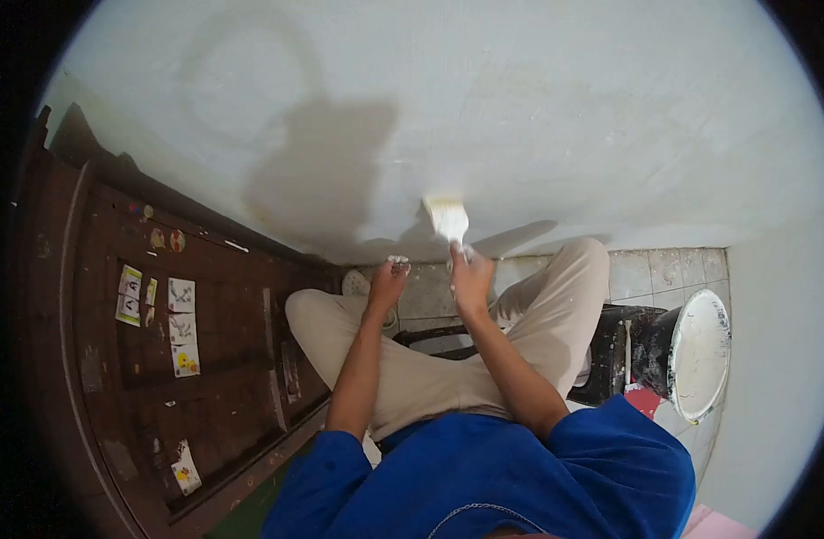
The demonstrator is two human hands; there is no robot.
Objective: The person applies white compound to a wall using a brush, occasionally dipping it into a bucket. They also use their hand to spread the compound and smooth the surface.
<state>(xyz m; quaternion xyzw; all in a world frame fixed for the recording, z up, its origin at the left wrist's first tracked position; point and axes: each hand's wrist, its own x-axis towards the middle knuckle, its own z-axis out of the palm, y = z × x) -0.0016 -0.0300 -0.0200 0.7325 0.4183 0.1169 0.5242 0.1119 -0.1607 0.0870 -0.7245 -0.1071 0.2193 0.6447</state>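
Note:
A paintbrush (448,220) with white paint over its bristles and ferrule is gripped by its handle in my right hand (471,283). Its bristle end meets the pale wall (555,162) low down, above the floor line. My left hand (389,286) is held over my left knee, apart from the brush, with its fingers curled closed. White paint marks those fingers, and whatever they may hold is hidden. Paint also spots my right hand.
On the right stands a dark, paint-stained bucket (650,350) with a white-coated round rim (699,355), beside a black object. A brown wooden panel (223,395) with stickers runs along the left. Floor tiles (632,274) show under the wall. My bent legs lie between.

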